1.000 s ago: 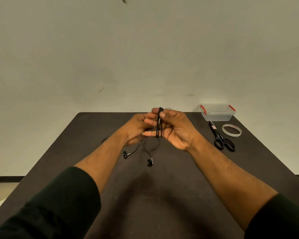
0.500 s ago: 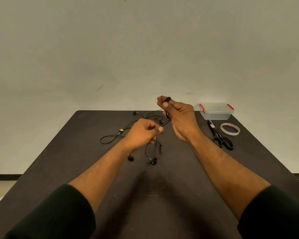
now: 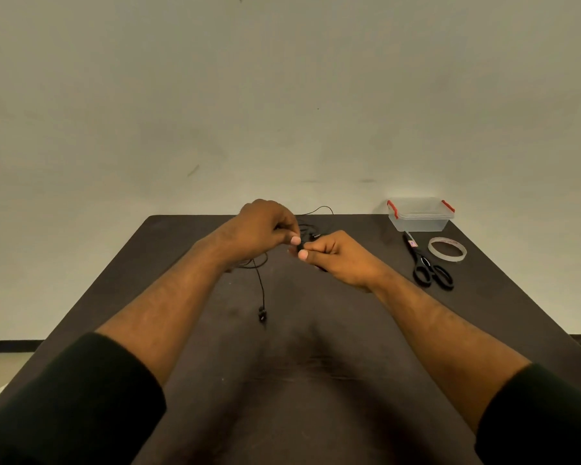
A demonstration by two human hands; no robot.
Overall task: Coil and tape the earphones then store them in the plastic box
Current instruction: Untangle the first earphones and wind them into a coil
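Above table [image 3: 316,380]: left hand [image 3: 262,229], right hand [image 3: 336,260], each grip pinching earphones [image 3: 261,290] cable; earbud dangling.

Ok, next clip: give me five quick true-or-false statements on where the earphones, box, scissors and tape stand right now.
1. Both hands grip the earphone cable. True: left hand and right hand pinch the earphones.
2. The plastic box already holds the earphones. False: it is closed and they are still in hand.
3. The scissors lie between the hands and the tape roll. True.
4. One earbud hangs down near the table. True.
5. The right hand holds the tape roll. False: it lies on the table.
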